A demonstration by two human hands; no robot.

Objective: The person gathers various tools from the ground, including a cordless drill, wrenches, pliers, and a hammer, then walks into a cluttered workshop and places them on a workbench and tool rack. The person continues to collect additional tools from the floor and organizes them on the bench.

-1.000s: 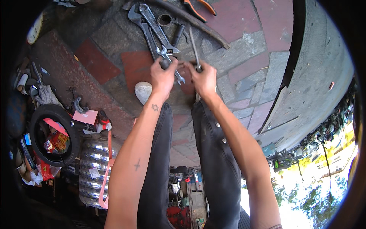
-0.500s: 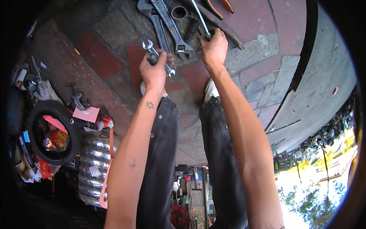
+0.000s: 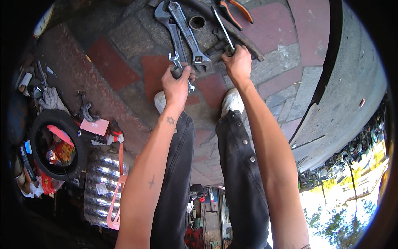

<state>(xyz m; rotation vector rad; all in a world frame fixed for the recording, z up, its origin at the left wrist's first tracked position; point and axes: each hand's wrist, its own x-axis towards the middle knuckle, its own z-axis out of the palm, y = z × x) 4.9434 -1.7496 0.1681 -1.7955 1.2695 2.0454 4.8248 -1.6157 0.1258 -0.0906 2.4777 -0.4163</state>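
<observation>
In my left hand (image 3: 177,88), with fingers closed, are small shiny open-end wrenches (image 3: 174,59) and a dark cylindrical piece whose kind I cannot make out. My right hand (image 3: 239,65) grips a screwdriver (image 3: 222,27) by its handle, mostly hidden in the fist, with the shaft pointing away and slightly left. Just beyond my left hand lie two large adjustable wrenches, one (image 3: 162,15) partly under the other (image 3: 187,34). A dark ring-shaped tool end (image 3: 190,23) and a dark tool (image 3: 216,47) rest between them and the screwdriver.
Pliers with orange handles (image 3: 243,11) and a long dark bar (image 3: 251,45) lie on the stone paving beyond my right hand. At left are a tire (image 3: 38,155), a glove (image 3: 52,101), a pink-topped box (image 3: 94,126) and a silvery ribbed roll (image 3: 99,203).
My left hand has shifted slightly right with the wrenches still in it. The right hand keeps its hold on the screwdriver. The whole view has moved a little, showing more of the floor tools.
</observation>
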